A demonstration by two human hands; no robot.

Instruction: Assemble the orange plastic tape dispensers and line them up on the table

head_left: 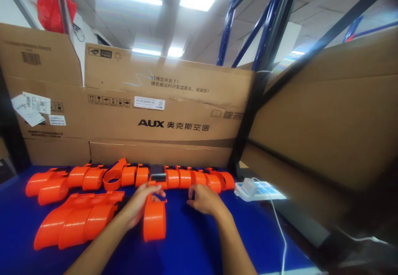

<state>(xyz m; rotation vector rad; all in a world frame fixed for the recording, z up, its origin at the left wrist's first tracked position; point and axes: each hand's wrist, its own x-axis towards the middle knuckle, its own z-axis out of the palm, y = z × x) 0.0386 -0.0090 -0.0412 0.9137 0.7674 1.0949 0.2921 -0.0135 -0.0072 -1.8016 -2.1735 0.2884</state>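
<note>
In the head view my left hand (143, 203) is closed around the upper tab of an orange plastic ring-shaped piece (154, 222), whose wide round band hangs just right of the fingers. To the right, apart from that piece, my right hand (202, 199) hovers over the blue tabletop (186, 242) with its fingers curled together. Whatever its fingertips may hold is hidden. Behind the hands runs a row of similar orange ring pieces (184, 178). A dark flat object with a pale strip (158, 174) stands in that row, partly behind my left hand.
More orange ring pieces (77, 221) lie joined side by side at the front left. A white power strip (264, 190) with a plug and cable sits at the right. Printed cardboard (186, 150) walls the back, beside a dark rack post (245, 130).
</note>
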